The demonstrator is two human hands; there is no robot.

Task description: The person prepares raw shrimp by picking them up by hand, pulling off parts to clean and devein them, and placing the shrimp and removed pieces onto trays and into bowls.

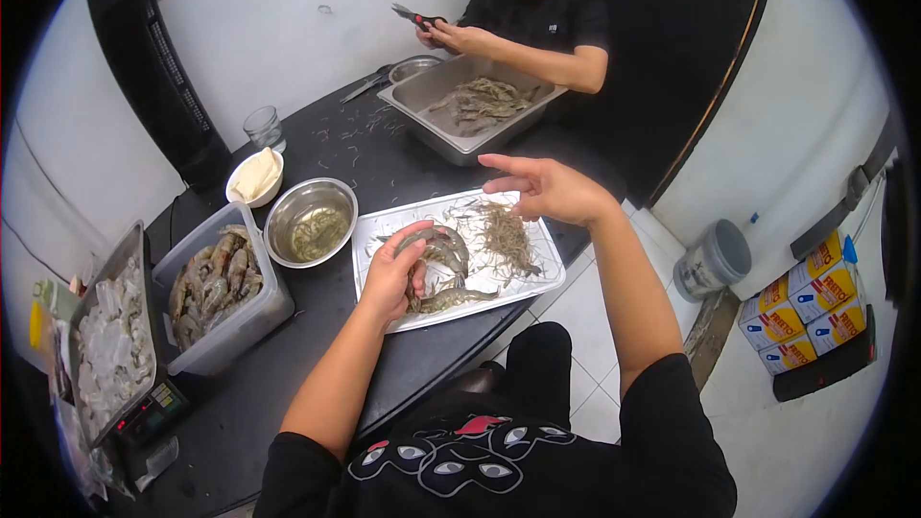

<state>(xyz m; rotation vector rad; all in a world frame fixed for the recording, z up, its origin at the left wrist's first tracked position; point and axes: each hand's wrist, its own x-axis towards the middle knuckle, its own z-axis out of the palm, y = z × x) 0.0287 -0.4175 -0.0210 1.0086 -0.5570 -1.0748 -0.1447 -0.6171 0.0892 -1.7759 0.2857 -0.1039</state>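
Note:
A grey shrimp (446,246) is held in my left hand (391,278), fingers wrapped round its body, above the left part of a white tray (422,322). Just below that hand, another shrimp (460,298) lies on the tray. My right hand (549,190) is raised over the tray's far right side with its fingers apart and nothing in them. Beneath it sits a pile of thin shrimp trimmings (508,238).
Left of the tray are a steel bowl (312,223), a plastic tub of shrimp (216,280), an ice-filled tray (113,341) and a glass (264,127). Across the table (317,139), a person (566,29) holds scissors (417,17) by a metal pan (460,144).

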